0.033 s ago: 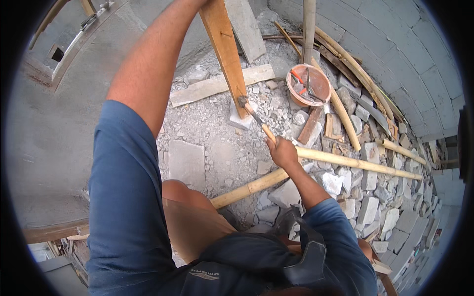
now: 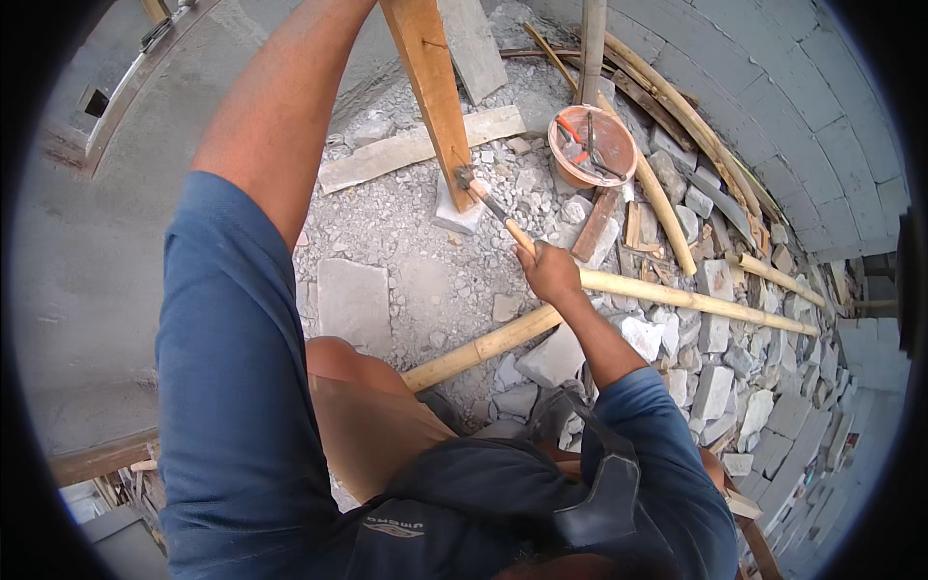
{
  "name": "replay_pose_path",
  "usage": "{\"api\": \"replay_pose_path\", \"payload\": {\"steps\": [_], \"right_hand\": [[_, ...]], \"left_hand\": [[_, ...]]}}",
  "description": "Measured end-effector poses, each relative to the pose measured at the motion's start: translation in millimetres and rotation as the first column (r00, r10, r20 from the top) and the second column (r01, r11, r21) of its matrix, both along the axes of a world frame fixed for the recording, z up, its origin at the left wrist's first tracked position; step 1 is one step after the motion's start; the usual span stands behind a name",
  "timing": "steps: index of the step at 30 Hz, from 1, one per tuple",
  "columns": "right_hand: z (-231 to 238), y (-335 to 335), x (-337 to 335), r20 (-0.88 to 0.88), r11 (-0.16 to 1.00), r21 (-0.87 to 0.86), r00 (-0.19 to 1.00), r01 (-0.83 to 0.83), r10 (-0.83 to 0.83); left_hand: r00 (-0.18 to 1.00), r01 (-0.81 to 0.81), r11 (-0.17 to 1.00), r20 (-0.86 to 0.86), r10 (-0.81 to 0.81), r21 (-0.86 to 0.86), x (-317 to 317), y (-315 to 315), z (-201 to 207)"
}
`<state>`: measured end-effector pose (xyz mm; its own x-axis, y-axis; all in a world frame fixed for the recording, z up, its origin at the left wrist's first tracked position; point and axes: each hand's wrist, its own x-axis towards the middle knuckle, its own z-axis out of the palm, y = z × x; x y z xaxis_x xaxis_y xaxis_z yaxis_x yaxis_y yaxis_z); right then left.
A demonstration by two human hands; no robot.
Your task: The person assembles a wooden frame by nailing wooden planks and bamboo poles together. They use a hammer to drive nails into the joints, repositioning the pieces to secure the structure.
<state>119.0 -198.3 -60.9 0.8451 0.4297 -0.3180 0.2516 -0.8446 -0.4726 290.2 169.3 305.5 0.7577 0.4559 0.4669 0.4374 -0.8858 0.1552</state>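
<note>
My right hand is closed round the wooden handle of a hammer. The hammer's head lies against the lower end of an upright wooden plank, close to a nail sticking out of it. A second nail juts from the plank higher up. Beneath the plank's foot is a pale block. My left arm reaches up along the plank's left side; its hand is beyond the top edge, so its grip is hidden.
An orange-pink bucket with tools stands right of the plank. A bamboo pole crosses by my right hand. Broken blocks cover the right side, below a grey block wall. A flat slab lies near my knee.
The whole view has shifted slightly, so the plank, bucket and rubble sit a little further left and up. My right hand keeps its hold on the hammer, its head still at the plank.
</note>
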Motion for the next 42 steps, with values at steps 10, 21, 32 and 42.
{"api": "replay_pose_path", "payload": {"steps": [10, 21, 32, 42], "right_hand": [[-34, 0, 24, 0.031, 0.996, 0.007, 0.996, 0.089, -0.089], [-30, 4, 4, 0.013, 0.996, -0.011, 0.996, 0.091, -0.091], [-129, 28, -19, -0.08, 0.991, 0.099, 0.993, 0.091, -0.083], [-30, -35, -6, -0.012, 0.994, -0.056, 0.996, 0.089, -0.09]], "left_hand": [[0.986, 0.117, 0.987, 0.105, -0.129, 0.106, 48, -46, -13], [0.99, 0.118, 0.986, 0.067, -0.126, 0.117, 42, -39, -17], [0.999, -0.008, 0.988, 0.042, 0.002, 0.153, 32, 12, 17], [0.998, -0.069, 0.997, -0.011, 0.069, 0.024, -12, 33, -12]]}}
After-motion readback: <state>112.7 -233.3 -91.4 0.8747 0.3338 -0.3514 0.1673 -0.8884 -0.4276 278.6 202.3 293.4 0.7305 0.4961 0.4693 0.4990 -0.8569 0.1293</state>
